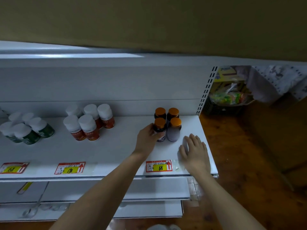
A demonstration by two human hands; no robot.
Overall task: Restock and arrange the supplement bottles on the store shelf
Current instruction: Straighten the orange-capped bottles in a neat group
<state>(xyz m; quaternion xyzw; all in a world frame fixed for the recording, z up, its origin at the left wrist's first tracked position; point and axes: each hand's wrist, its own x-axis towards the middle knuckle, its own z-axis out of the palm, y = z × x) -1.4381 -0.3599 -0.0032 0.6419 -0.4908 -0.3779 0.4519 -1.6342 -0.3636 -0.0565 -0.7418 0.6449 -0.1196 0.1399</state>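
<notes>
White metal makes up the shelf [116, 151], the biggest thing in view, with a pale back panel behind it and lower shelves beneath. Brown wooden floor [240, 163] runs off to the right, and beyond the shelf's slotted upright a dark basket [224, 108] holds bright packets under a patterned cloth [274, 80]. On the shelf stand three groups of bottles, well apart from one another: green-labelled white-capped ones [25, 130] at far left, red-labelled white-capped ones [89, 122] in the middle, and four dark bottles with orange caps [172, 120] near the right end, set two by two and touching. The left hand [146, 138] reaches in from below, its fingers and thumb curled round the front-left orange-capped bottle [159, 128], which stands upright on the shelf. The right hand [194, 151] lies flat on the shelf just right of that group, fingers straight and slightly spread, holding nothing and not touching any bottle. Along the front edge sit three red-and-yellow price tags: one reading 68 [158, 166] below the orange-capped group, one reading 198 [70, 168] below the red group, and one [14, 168] at far left.
</notes>
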